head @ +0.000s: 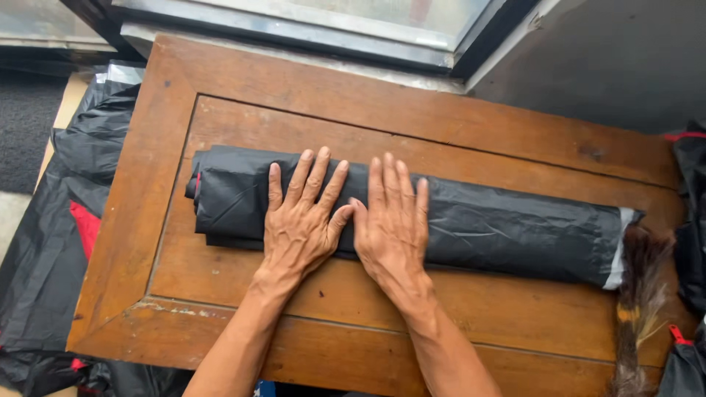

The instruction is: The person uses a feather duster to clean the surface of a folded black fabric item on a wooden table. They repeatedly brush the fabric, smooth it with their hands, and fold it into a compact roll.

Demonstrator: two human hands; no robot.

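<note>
Your black plastic roll (pixel 478 228) lies lengthwise across the sunken middle panel of the wooden table (pixel 147 220), and both your hands press down on its left half. Your left hand (pixel 301 220) and right hand (pixel 393 224) sit side by side, thumbs touching, palms flat and fingers spread wide over the plastic rather than gripping it, which looks like the way to keep the roll tight and flat against the wood. Off the roll's right end, a tuft of brown feathers (pixel 640 294) hangs past the table edge. Left of the table, more black plastic sheeting (pixel 51 242) with a red patch lies heaped on the floor.
</note>
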